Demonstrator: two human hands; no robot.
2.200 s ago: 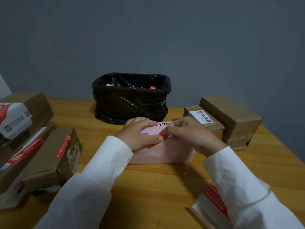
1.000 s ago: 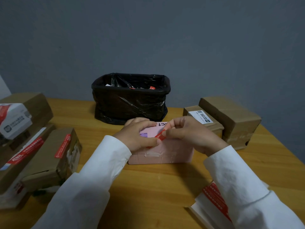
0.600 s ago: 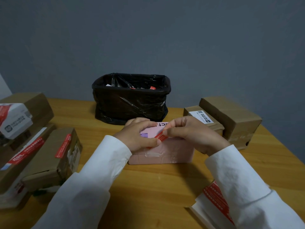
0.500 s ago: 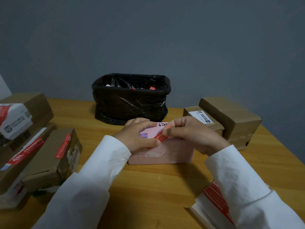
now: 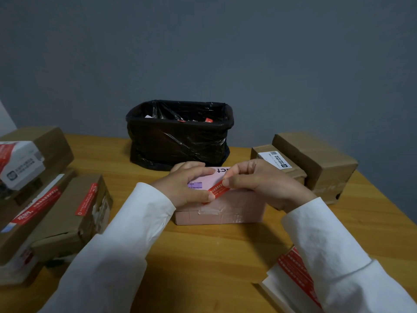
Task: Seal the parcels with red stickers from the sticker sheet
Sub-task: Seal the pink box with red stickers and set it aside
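Right hand [image 5: 259,184] has lifted red sticker [image 5: 218,188] end slightly off pink parcel [image 5: 225,206], pinching it; left hand [image 5: 187,188] pinches lower end against parcel.

The sticker sheet [image 5: 291,283] at lower right is partly hidden by a sleeve [image 5: 334,256]; print on the red sticker [image 5: 218,189] is unreadable.

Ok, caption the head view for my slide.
Both hands, left hand and right hand, hold a red sticker over a pink parcel on the wooden table.
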